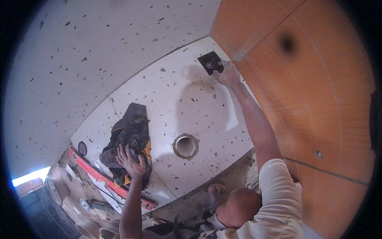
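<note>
My right hand (pixel 227 73) reaches to the far corner of the speckled white floor slab. Its thumb and fingers close on the near right edge of a black square drain (pixel 209 61); whether the piece is lifted or sits flush, I cannot tell. At the left, my left hand (pixel 130 161) lies on a crumpled dark cloth (pixel 133 129) with yellow-orange patches, fingers stretched out across it. Between the hands, nearer to me, a round pipe opening (pixel 186 146) with a rough cut rim passes through the slab.
A red spirit level (pixel 95 174) lies along the slab's left edge beside a small round grate (pixel 82 148). Beyond it are an angle grinder (pixel 93 205) and several buckets (pixel 87 228). An orange tiled wall (pixel 302 87) rises at the right, a speckled white wall (pixel 99 47) at the back left.
</note>
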A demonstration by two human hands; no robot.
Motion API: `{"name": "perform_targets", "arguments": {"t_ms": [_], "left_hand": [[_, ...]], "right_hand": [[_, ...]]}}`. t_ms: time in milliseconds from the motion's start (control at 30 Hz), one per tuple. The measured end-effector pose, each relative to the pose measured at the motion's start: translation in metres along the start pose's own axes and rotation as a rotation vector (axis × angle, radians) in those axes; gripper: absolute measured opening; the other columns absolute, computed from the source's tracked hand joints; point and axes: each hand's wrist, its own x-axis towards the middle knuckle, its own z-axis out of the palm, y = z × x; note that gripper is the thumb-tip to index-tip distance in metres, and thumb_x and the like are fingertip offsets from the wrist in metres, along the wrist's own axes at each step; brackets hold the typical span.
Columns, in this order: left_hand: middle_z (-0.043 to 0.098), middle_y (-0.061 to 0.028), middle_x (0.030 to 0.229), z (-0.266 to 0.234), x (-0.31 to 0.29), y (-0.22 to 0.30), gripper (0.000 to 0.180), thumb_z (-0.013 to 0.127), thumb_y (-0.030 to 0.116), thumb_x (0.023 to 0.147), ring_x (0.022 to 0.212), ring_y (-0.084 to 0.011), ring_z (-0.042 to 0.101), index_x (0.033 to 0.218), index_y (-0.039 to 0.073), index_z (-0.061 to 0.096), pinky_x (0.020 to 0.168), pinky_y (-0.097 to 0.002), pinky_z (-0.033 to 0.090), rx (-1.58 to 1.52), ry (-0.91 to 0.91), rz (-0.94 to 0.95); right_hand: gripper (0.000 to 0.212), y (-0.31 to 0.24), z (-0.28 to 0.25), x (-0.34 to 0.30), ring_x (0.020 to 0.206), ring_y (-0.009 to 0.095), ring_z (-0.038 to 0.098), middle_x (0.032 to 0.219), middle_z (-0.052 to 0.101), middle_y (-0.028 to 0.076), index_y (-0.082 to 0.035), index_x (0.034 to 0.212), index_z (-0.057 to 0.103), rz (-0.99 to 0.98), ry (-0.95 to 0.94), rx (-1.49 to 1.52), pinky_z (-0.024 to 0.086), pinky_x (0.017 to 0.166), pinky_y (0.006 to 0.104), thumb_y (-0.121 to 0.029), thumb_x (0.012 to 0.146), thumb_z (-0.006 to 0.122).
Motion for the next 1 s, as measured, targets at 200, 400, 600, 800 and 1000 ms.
{"name": "perform_targets", "arguments": {"t_ms": [200,400,600,800,1000], "left_hand": [[0.034,-0.0255,0.153,-0.002,0.002,0.002,0.073,0.052,0.047,0.085,0.145,-0.0445,0.025,0.141,0.001,0.045,0.117,-0.0624,0.013,-0.021,-0.002,-0.002],[0.032,-0.0249,0.154,-0.007,-0.003,-0.008,0.072,0.052,0.044,0.085,0.145,-0.0441,0.025,0.142,0.001,0.044,0.118,-0.0618,0.013,0.028,-0.025,-0.034],[0.031,-0.0241,0.156,0.001,0.004,0.006,0.071,0.051,0.042,0.085,0.145,-0.0438,0.025,0.143,0.001,0.043,0.118,-0.0614,0.014,-0.015,-0.027,0.003],[0.032,-0.0268,0.153,-0.003,0.002,0.000,0.072,0.054,0.041,0.083,0.145,-0.0451,0.024,0.141,0.000,0.046,0.118,-0.0621,0.012,-0.017,-0.033,-0.032],[0.033,-0.0266,0.153,-0.007,0.002,0.003,0.070,0.055,0.037,0.081,0.145,-0.0451,0.024,0.140,0.000,0.046,0.118,-0.0618,0.012,-0.017,-0.036,-0.038]], "right_hand": [[0.033,-0.001,0.018,0.035,0.101,0.038,0.064,0.104,0.067,0.020,-0.006,0.103,0.068,0.035,0.043,0.195,0.050,0.091,0.0466,-0.035,0.087,0.066],[0.023,-0.022,0.040,0.045,0.095,0.038,0.068,0.097,0.071,0.020,-0.004,0.100,0.069,0.093,0.168,0.456,0.052,0.085,0.0453,-0.023,0.088,0.063],[0.024,0.049,0.076,0.074,0.070,0.018,0.070,0.086,0.072,0.013,-0.002,0.107,0.071,0.257,0.220,0.629,0.058,0.060,0.0351,-0.018,0.090,0.066],[0.027,0.030,0.076,0.068,0.094,0.033,0.069,0.099,0.072,0.021,-0.003,0.105,0.074,0.279,0.185,0.503,0.053,0.085,0.0419,-0.019,0.085,0.063],[0.029,0.009,0.055,0.056,0.097,0.036,0.069,0.098,0.072,0.022,-0.006,0.108,0.075,0.198,0.254,0.246,0.052,0.093,0.0429,-0.021,0.086,0.062]]}}
